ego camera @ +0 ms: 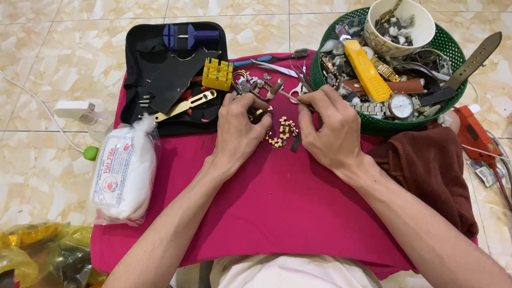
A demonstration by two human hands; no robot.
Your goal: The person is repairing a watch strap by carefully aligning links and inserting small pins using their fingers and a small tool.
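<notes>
A tiled floor (53, 48) carries a pink cloth (277, 202), spread so small parts stay put. At two o'clock a green basket (453, 53) gathers watches; at eleven a black tool case (160, 80) lies open within reach. The left hand (240, 130), grip closed, pins a gold watch piece (258, 113) at centre. The right hand (328, 128) pinches a thin tool (290, 97) toward it, beside loose gold links (282, 132).

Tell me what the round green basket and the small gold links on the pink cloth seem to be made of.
The round green basket looks like moulded plastic: matt, with a regular open lattice wall. The small gold links look like polished metal, probably plated, since they glint yellow. The pink cloth looks like soft woven fabric.
</notes>
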